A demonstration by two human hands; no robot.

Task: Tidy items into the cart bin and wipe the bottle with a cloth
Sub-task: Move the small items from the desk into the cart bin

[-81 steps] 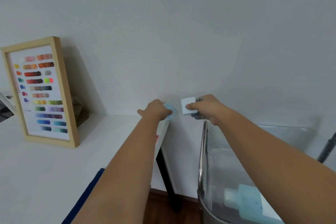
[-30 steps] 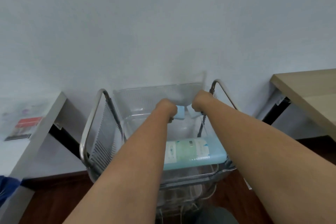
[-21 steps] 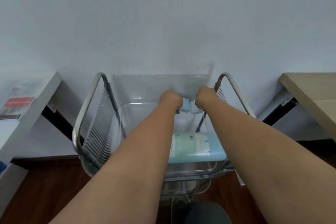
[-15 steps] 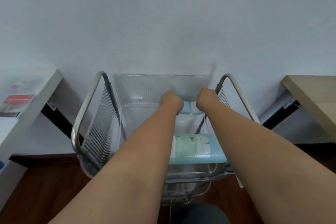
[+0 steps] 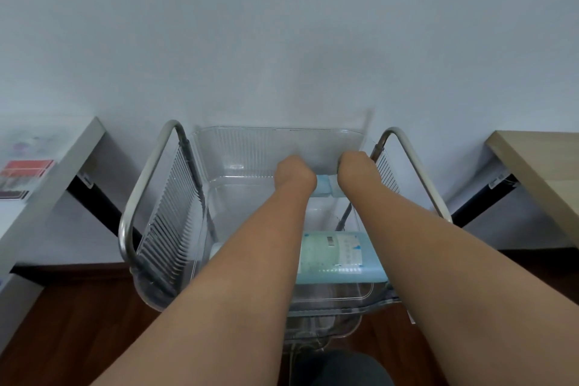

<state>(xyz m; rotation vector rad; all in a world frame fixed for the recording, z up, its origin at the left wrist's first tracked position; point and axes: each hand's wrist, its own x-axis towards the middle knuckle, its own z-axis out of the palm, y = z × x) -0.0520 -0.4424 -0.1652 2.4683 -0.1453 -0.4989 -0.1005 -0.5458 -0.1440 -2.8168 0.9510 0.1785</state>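
- Both forearms reach forward and down into the clear bin (image 5: 275,141) that sits in the top of the metal cart (image 5: 147,185).
- The left hand (image 5: 294,176) is seen from the back of the wrist, curled into a fist deep inside the bin; a pale blue item (image 5: 322,186) shows at its right edge, and the hand appears to grip it, though the fingers themselves are hidden behind the knuckles.
- The right hand (image 5: 354,169) is likewise curled, near the bin's far right corner; a small whitish item (image 5: 334,187) peeks out at its left edge and seems to be held in it.
- The two small items sit touching, or very nearly so, in the gap between the two hands, low against the bin's far wall.
- The bottle (image 5: 338,255), light blue with a pale green label and a barcode, lies on its side on the bin floor at the near end, partly covered by the left forearm and touching the right forearm's inner edge in the picture.
- The cart's ribbed side panel (image 5: 169,213) stands on the left under a curved tube handle; a matching handle (image 5: 413,166) rises on the right.
- A white table (image 5: 53,185) is left of the cart with a red-and-dark card (image 5: 25,172) lying on it, blurred.
- A wooden table (image 5: 539,166) stands to the right.
- Behind everything is a plain pale wall (image 5: 282,41); dark wood floor (image 5: 78,316) shows below.
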